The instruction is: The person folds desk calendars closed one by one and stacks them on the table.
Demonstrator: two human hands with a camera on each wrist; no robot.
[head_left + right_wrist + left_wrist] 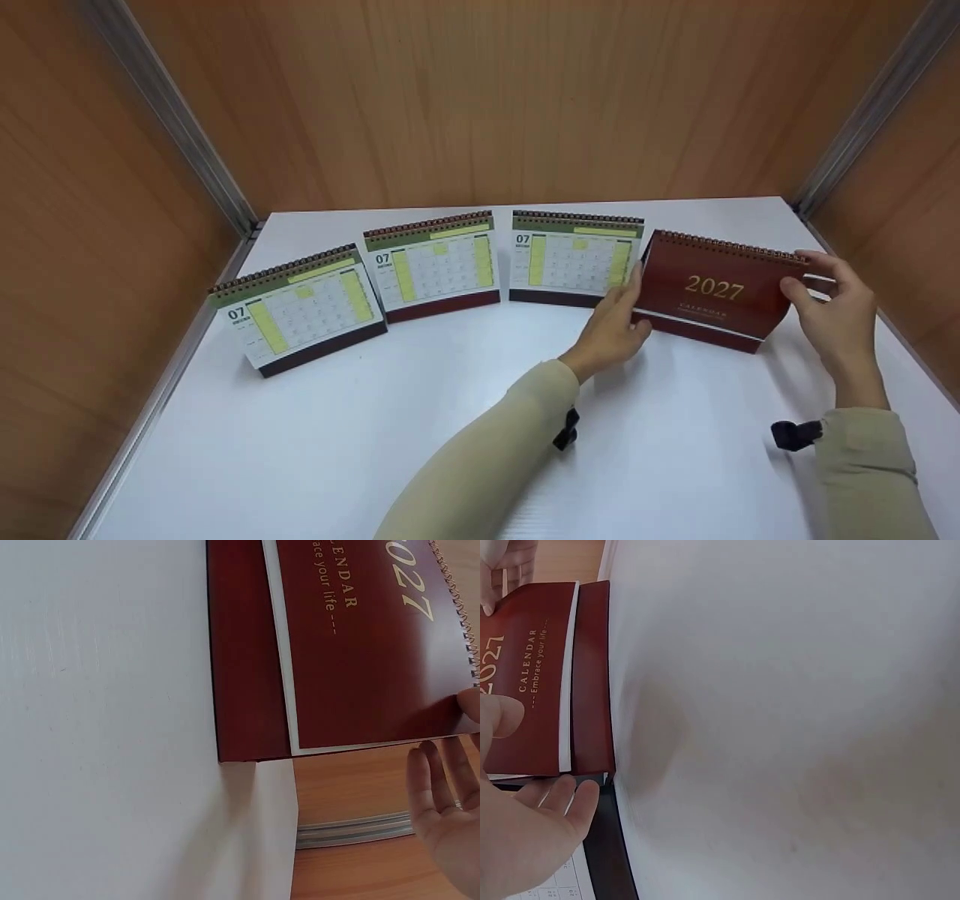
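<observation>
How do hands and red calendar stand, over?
Left hand touching left side of red 2027 desk calendar; right hand pinching its upper right corner. Cover faces out. Neighbouring July calendar close at its left.

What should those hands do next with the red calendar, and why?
Perhaps the right hand should turn over the red cover: it touches the upper right corner, and while this calendar shows 2027, the three other calendars show pages marked 07.

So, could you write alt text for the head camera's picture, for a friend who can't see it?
A person's left hand and right hand hold opposite sides of a dark red 2027 desk calendar on a white tabletop. To its left, three desk calendars stand in a curved row, each showing a page marked 07, before a wood-grain panel.
</observation>
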